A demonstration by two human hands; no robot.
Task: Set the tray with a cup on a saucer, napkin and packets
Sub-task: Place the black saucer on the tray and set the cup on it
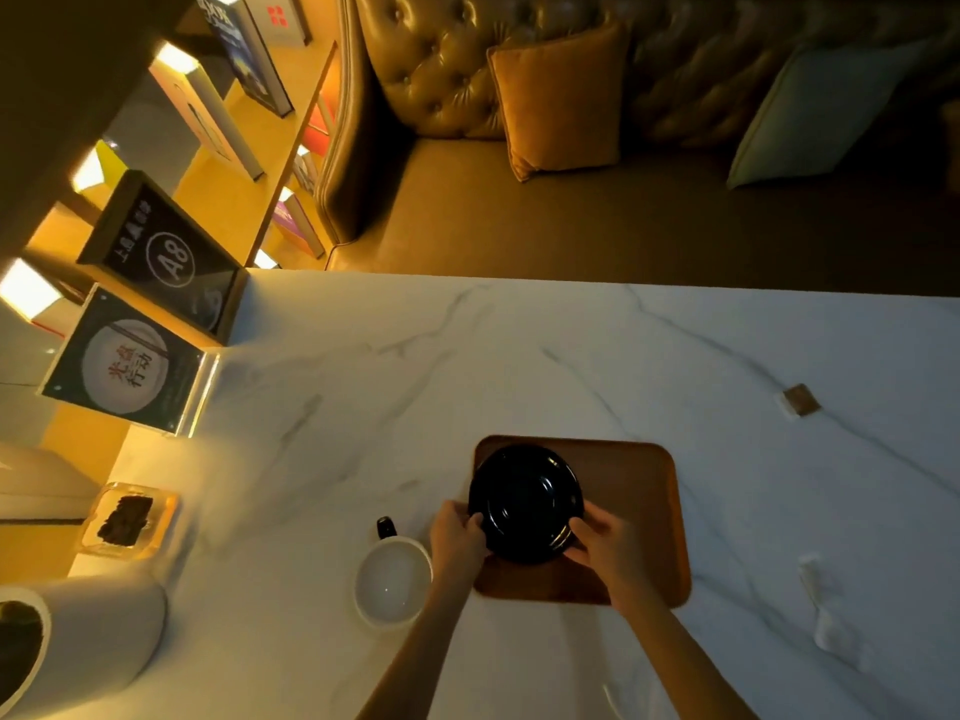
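2 hands, left hand (pixel 460 537) and right hand (pixel 605 545), grip 1 black saucer (pixel 524 501) over 1 wooden tray (pixel 639 491), beside 1 white cup (pixel 392 582) on the counter (pixel 519 366).

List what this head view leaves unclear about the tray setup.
- Saucer: the picture cannot show whether it rests on the wooden tray or hangs just above; both hands cover its near rim.
- Left hand and right hand: grip under the rim hidden.
- White cup: its dark handle is blurred.
- Small brown packet: too small to read.
- Napkin: none identifiable.
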